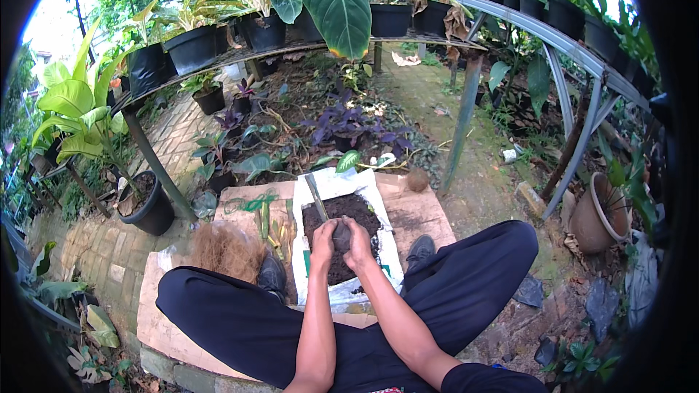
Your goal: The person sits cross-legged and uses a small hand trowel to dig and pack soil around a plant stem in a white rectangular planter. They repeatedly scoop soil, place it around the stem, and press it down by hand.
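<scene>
My left hand (323, 240) and my right hand (359, 241) are cupped around a dark ball of soil (342, 237) at the base of a plant stem cutting (316, 197). The stem leans up and to the left out of the ball. Beneath them, loose dark soil (357, 212) lies on a white plastic sack (333, 181). Brown coconut fibre (229, 251) is heaped left of the sack. Green and yellowish stem pieces (277, 230) and green string (252, 201) are on the cardboard between fibre and sack. A round brown ball (418, 179) rests at the right rear.
Cardboard (431, 213) lies under the sack, with my shoes on both sides. A potted plant (146, 204) stands by a table leg at left, a clay pot (599, 215) at right. A raised bench (306, 49) with black pots curves across the back, above purple-leaved plants (344, 123).
</scene>
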### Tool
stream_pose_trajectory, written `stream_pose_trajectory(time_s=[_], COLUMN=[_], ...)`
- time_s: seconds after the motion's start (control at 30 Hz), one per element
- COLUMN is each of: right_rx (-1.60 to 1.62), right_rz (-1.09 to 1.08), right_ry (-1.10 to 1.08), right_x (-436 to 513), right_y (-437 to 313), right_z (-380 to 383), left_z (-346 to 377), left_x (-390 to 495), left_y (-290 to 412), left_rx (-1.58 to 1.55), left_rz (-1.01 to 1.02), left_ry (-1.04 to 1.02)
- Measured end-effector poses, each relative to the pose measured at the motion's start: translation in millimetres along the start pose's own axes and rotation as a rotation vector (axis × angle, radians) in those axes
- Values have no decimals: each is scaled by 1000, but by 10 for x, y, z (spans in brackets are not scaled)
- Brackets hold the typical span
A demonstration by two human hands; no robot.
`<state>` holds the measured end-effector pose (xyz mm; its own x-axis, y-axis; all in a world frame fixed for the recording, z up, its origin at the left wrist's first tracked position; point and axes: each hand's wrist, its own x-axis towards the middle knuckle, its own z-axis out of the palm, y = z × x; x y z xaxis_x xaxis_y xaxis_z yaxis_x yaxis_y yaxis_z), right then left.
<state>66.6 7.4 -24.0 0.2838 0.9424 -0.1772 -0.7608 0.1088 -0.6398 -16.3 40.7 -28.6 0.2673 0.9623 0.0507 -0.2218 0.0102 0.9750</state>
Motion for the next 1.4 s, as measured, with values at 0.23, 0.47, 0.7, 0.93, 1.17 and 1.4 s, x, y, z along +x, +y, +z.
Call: stream_pose_trajectory(time_s=[0.23, 0.47, 0.7, 0.93, 1.17, 1.4], right_rx=[373, 137, 217, 303, 104, 67], right_rz=[131, -119, -79, -16, -73, -85], right_ry=[-428, -314, -368, -351, -378, -280], right_x=[-26, -21, -13, -47, -58, -58], right_y=[-245, -187, -100, -104, -116, -102], right_z=[40, 112, 112, 121, 178, 161], left_z=[164, 227, 186, 124, 136, 138], left_x=[30, -114, -171, -148, -132, -103], left_y=[-15, 69, 161, 190, 100, 68], left_rx=[-570, -55, -57, 82, -99, 4], left_rz=[52, 185, 199, 197, 187, 181], left_ry=[190, -7, -10, 24, 95, 145])
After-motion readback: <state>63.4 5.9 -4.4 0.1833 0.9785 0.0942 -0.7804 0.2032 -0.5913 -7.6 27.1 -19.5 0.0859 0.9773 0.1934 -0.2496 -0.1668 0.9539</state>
